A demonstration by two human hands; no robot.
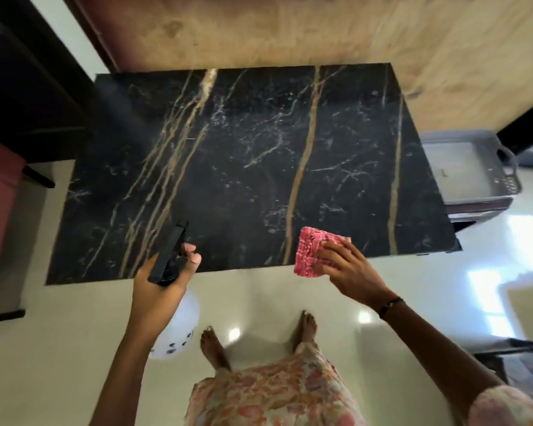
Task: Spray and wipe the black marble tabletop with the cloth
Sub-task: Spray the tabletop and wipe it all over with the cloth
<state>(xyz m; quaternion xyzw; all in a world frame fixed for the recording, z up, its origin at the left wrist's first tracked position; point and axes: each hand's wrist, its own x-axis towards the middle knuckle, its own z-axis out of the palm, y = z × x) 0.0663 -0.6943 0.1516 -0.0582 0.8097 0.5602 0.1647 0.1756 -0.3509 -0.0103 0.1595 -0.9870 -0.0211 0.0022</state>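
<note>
Black marble fills my view as the desk point(243, 167), droplets across its middle. At 7 o'clock my left hand point(159, 282) grips the spray bottle point(174, 321); at 5 o'clock my right hand point(350, 267) fingers point(325, 258) press the pink cloth point(311, 245) onto the near edge.

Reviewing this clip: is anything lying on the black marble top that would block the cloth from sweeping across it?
Nothing visible does. The right hand presses the folded pink cloth at the near edge of the marble tabletop, which carries only spray droplets. The left hand holds the spray bottle off the near edge, to the cloth's left.
</note>
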